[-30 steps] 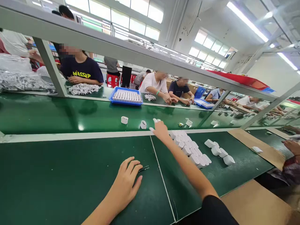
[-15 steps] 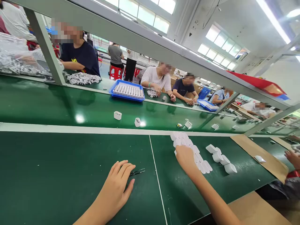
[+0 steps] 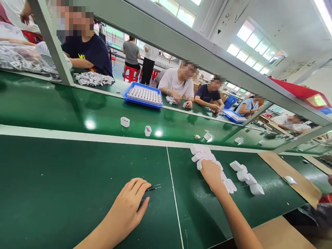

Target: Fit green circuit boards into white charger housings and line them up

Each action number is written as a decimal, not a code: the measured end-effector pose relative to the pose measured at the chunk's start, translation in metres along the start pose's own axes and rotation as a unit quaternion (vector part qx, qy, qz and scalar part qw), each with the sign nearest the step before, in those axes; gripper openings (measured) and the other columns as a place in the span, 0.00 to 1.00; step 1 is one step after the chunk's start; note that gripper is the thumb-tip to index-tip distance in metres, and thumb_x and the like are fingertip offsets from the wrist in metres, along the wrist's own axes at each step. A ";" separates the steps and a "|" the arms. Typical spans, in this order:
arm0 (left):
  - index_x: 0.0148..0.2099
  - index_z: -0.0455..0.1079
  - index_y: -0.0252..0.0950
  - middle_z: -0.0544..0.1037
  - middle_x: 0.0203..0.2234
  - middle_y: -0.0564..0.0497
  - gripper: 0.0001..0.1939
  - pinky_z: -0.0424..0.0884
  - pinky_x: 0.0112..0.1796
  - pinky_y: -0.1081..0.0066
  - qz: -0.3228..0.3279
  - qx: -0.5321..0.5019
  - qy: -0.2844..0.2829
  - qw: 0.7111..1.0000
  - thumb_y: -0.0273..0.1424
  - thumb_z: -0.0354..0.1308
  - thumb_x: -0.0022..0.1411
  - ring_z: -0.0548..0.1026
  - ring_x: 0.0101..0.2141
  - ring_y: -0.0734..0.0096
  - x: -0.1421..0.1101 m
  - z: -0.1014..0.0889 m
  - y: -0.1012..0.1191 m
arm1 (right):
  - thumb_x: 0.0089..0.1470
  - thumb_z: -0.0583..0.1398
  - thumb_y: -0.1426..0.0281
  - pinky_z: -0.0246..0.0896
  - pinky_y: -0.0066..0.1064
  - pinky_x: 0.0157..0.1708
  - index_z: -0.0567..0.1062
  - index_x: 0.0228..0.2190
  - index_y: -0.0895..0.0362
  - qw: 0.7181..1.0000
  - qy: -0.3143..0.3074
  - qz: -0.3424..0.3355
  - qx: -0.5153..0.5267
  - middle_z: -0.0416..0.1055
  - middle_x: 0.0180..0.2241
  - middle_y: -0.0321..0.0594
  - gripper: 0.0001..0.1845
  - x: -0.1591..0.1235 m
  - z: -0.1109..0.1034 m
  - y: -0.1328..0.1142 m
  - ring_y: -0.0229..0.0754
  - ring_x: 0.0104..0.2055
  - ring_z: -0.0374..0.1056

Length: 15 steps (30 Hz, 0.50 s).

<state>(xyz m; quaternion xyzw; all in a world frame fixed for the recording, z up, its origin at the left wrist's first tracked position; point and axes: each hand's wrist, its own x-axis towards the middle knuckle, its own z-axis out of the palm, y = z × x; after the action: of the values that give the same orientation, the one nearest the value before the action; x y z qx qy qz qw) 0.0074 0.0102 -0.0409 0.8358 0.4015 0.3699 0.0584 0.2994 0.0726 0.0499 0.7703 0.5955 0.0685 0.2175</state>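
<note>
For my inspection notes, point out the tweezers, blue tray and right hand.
Tweezers (image 3: 153,187), head view, on the shanks.
Blue tray (image 3: 142,105), head view, on the front rim.
Right hand (image 3: 212,174), head view, on its back.

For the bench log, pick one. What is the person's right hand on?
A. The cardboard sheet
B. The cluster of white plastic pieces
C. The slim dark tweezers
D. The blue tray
B. The right hand lies on the cluster of white plastic pieces, which sit on the green bench mat.
</note>
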 end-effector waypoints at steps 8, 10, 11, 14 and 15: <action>0.60 0.56 0.39 0.73 0.50 0.45 0.31 0.73 0.46 0.62 -0.207 -0.174 -0.110 0.956 0.31 0.58 0.55 0.74 0.47 0.60 -0.001 -0.001 0.012 | 0.56 0.62 0.74 0.50 0.31 0.27 0.75 0.30 0.57 0.931 -0.027 -0.351 0.091 0.75 0.31 0.39 0.03 -0.076 -0.023 -0.074 0.43 0.32 0.70; 0.55 0.60 0.37 0.76 0.43 0.48 0.26 0.72 0.40 0.67 -0.295 -0.264 -0.195 0.897 0.29 0.56 0.52 0.75 0.40 0.64 0.006 -0.006 0.016 | 0.59 0.62 0.73 0.57 0.26 0.31 0.75 0.30 0.55 0.874 -0.022 -0.466 0.135 0.75 0.30 0.34 0.05 -0.080 -0.030 -0.087 0.38 0.32 0.69; 0.50 0.62 0.37 0.76 0.37 0.51 0.22 0.70 0.36 0.70 -0.326 -0.291 -0.225 0.871 0.28 0.55 0.51 0.74 0.36 0.67 0.010 -0.009 0.018 | 0.60 0.61 0.72 0.59 0.23 0.34 0.75 0.30 0.55 0.853 -0.015 -0.496 0.163 0.75 0.30 0.33 0.06 -0.072 -0.034 -0.088 0.36 0.32 0.69; 0.43 0.63 0.38 0.72 0.30 0.54 0.16 0.62 0.28 0.74 -0.369 -0.292 -0.241 0.849 0.27 0.54 0.49 0.70 0.30 0.70 0.018 -0.018 0.021 | 0.60 0.56 0.74 0.64 0.20 0.36 0.77 0.31 0.53 0.865 0.031 -0.448 0.223 0.75 0.31 0.32 0.10 -0.010 -0.048 -0.068 0.35 0.33 0.71; 0.44 0.63 0.38 0.71 0.30 0.54 0.17 0.60 0.28 0.74 -0.375 -0.280 -0.234 0.852 0.27 0.55 0.49 0.69 0.31 0.70 0.019 -0.019 0.021 | 0.58 0.53 0.77 0.65 0.24 0.41 0.77 0.33 0.54 0.883 0.070 -0.410 0.220 0.76 0.35 0.37 0.14 0.017 -0.053 -0.058 0.39 0.37 0.72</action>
<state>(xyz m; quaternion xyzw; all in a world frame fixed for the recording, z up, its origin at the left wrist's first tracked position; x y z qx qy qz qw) 0.0158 0.0059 -0.0076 0.6316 0.5384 0.2104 0.5166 0.2332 0.1139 0.0708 0.4789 0.8715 -0.1053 0.0089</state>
